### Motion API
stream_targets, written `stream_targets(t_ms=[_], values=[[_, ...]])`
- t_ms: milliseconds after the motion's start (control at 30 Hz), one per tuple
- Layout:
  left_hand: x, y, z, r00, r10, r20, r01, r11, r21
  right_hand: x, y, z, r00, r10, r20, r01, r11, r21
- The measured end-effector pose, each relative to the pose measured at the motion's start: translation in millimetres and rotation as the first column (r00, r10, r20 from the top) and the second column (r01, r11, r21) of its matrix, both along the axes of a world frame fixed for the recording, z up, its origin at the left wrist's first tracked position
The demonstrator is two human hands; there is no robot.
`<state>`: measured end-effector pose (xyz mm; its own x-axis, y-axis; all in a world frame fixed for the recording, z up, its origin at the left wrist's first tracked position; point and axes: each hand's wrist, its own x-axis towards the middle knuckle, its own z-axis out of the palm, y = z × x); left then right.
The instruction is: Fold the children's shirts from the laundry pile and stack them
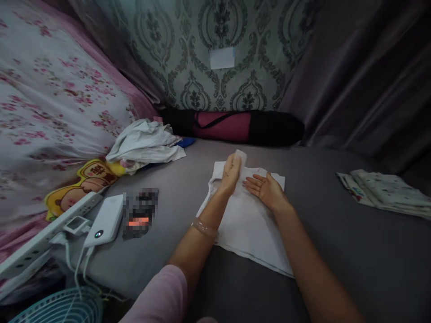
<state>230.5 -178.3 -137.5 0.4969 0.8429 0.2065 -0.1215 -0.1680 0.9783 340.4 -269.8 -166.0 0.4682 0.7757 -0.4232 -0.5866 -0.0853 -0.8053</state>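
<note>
The left hand (pixel 232 172) is raised on edge over the upper part of a white garment (pixel 242 224); a white flap (pixel 241 157) is seen along its palm side, though whether it is pinched or merely touched cannot be told. The right hand (pixel 267 190) is placed at four o'clock from the left, its palm turned up and its fingers loosely spread, with nothing held. A translucent bracelet (pixel 204 228) is worn on the left wrist, and the upper arm is covered by a pink sleeve (pixel 161 294).

The garment is laid out beneath both hands, its wide hem turned towards six o'clock, on a grey sheet (pixel 323 242). From the garment, folded patterned cloth (pixel 390 190) is found at three o'clock, near the edge of view. At nine o'clock a pixelated object (pixel 139 213) is reached first, then a white power bank (pixel 106 220), to which cables are attached, and a long power strip (pixel 84 208); a yellow plush (pixel 84 186) is set just behind these. At eight o'clock a blue slatted item (pixel 60 307) is partly cut off. Crumpled pale clothes (pixel 144 141) are heaped at ten. At twelve, a black and maroon bag (pixel 222 125) is laid along the patterned wall (pixel 262 85).
</note>
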Motion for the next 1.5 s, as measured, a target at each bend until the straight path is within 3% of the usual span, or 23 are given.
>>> stream_targets(t_ms=[67, 133, 300, 400, 533, 667, 767, 867, 1033, 1200, 1300, 1433, 1500], values=[[-1.6, -10.5, -5.6, 0.979, -0.201, -0.045, 0.202, 0.979, 0.013, 5.2, -5.0, -1.4, 0.996, -0.056, -0.076, 0.058, 0.998, 0.027], [-5.8, -5.5, -12.9, 0.959, -0.265, -0.099, 0.268, 0.963, 0.019, 6.5, -6.0, -2.8, 0.990, -0.100, -0.096, 0.105, 0.993, 0.045], [-23.1, 46.5, -44.9, 0.980, 0.082, -0.183, -0.055, 0.987, 0.148, 6.2, -0.3, -14.2, 0.982, -0.186, 0.028, 0.186, 0.982, -0.004], [-33.5, 66.2, -65.1, 0.932, 0.150, -0.329, -0.052, 0.956, 0.289, 15.7, 4.0, -26.4, 0.959, -0.221, 0.179, 0.228, 0.974, -0.014], [-36.3, 65.4, -80.3, 0.774, 0.193, -0.603, 0.139, 0.877, 0.459, 41.6, 4.6, -43.4, 0.858, -0.280, 0.430, 0.288, 0.956, 0.047], [-31.2, 58.7, -83.3, 0.548, 0.268, -0.792, 0.293, 0.826, 0.482, 62.2, 0.0, -57.3, 0.681, -0.259, 0.685, 0.351, 0.936, 0.006], [-30.4, 56.1, -81.0, 0.438, 0.320, -0.840, 0.305, 0.826, 0.474, 65.6, -1.5, -63.1, 0.574, -0.193, 0.796, 0.370, 0.928, -0.042], [-32.3, 53.3, -77.9, 0.395, 0.343, -0.852, 0.260, 0.848, 0.461, 65.0, -1.7, -65.7, 0.479, -0.143, 0.866, 0.407, 0.910, -0.075], [-35.5, 51.6, -74.3, 0.399, 0.389, -0.830, 0.145, 0.868, 0.476, 70.0, -6.1, -70.9, 0.487, -0.193, 0.852, 0.405, 0.914, -0.024], [-37.2, 55.5, -72.0, 0.516, 0.381, -0.767, 0.022, 0.889, 0.456, 72.6, -11.1, -77.9, 0.372, -0.179, 0.911, 0.417, 0.909, 0.008], [-38.4, 57.8, -73.1, 0.580, 0.383, -0.719, -0.061, 0.900, 0.431, 70.0, -10.2, -78.3, 0.360, -0.166, 0.918, 0.434, 0.901, -0.008], [-39.9, 60.4, -77.1, 0.662, 0.371, -0.652, -0.063, 0.894, 0.444, 65.4, -7.9, -76.3, 0.418, -0.174, 0.891, 0.438, 0.898, -0.030], [-39.8, 61.2, -78.9, 0.686, 0.373, -0.625, -0.045, 0.879, 0.475, 62.4, -7.9, -74.9, 0.404, -0.161, 0.901, 0.428, 0.903, -0.031]])
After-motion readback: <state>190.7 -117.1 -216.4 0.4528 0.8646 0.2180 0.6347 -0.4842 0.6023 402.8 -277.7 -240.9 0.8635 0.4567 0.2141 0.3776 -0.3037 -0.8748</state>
